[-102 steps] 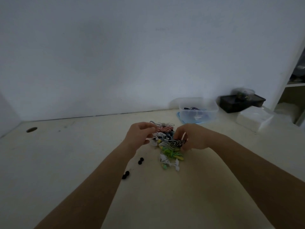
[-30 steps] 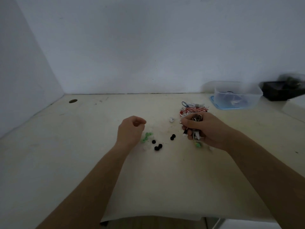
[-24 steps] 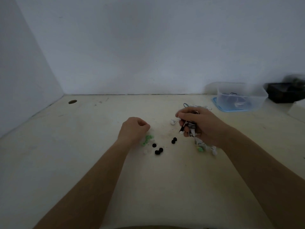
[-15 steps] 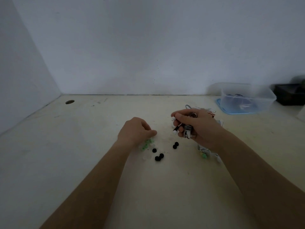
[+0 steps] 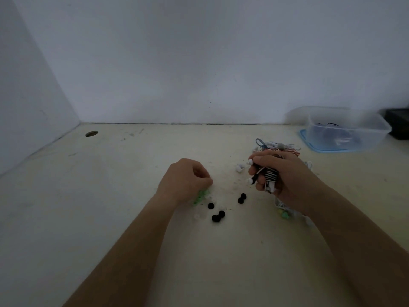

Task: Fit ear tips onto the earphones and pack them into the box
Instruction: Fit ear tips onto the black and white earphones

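While the right hand [image 5: 285, 180] grips a striped earphone bundle [image 5: 270, 176], the left hand [image 5: 183, 180] curls its fingers [image 5: 200, 173] over green ear tips [image 5: 201, 196]; whether they pinch one cannot be told. Black ear tips [image 5: 221, 213] lie on the bench [image 5: 110, 207] between the hands; the clear box [image 5: 345, 134] has blurred contents.

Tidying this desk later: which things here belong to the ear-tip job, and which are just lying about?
Job: striped earphones, black ear tips, green ear tips, earphone pile, clear box.
Lying about: black tray, cable hole.

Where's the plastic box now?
Head view: the box sits far right on the table, near the wall, beyond the earphone pile and right hand.
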Action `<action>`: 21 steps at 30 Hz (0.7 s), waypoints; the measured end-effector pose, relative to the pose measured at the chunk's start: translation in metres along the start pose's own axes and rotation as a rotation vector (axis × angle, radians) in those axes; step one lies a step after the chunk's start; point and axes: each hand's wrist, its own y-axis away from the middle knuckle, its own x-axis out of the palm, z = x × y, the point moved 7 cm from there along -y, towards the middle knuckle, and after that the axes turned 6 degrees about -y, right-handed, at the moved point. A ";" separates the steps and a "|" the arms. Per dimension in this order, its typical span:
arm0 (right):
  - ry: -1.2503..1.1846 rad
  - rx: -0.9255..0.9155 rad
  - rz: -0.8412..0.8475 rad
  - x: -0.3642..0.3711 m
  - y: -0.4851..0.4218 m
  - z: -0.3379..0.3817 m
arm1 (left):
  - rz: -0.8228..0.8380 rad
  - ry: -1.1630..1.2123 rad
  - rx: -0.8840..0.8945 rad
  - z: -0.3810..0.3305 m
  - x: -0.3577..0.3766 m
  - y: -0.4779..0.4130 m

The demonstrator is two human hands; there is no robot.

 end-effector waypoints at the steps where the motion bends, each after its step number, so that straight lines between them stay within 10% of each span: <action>1: 0.014 -0.009 0.007 0.001 0.001 0.001 | 0.001 -0.002 0.003 -0.001 0.001 0.000; 21: -0.003 -0.084 -0.012 0.002 0.004 0.008 | 0.143 -0.314 0.317 -0.084 0.038 0.029</action>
